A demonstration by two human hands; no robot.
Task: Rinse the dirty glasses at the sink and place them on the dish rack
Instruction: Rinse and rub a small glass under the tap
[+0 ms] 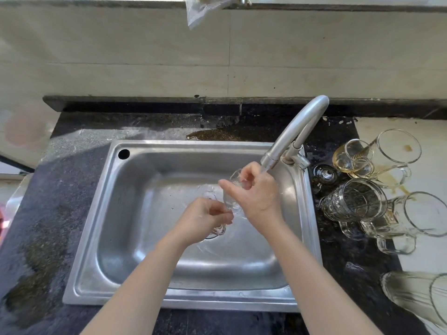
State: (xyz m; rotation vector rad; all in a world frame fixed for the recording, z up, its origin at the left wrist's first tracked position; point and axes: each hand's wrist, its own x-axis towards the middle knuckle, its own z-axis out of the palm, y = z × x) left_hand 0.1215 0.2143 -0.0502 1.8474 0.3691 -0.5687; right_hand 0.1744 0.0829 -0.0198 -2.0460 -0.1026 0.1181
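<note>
head cam: left hand [205, 216] and right hand [256, 192] both grip one glass [229, 201] under the running faucet [297, 131], over the sink [135, 213]. a bunch of dirty glasses [350, 201] wait on the right counter [338, 250], so most of the job's left, i'd say.

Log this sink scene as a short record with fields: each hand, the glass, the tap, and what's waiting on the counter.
left hand: grips the near end of the glass
right hand: holds the far end, just under the spout
glass: clear, held over the sink
tap: running, water falling at the right hand
waiting: several glass mugs lying on the counter right of the sink, with a brown spill among them
</note>
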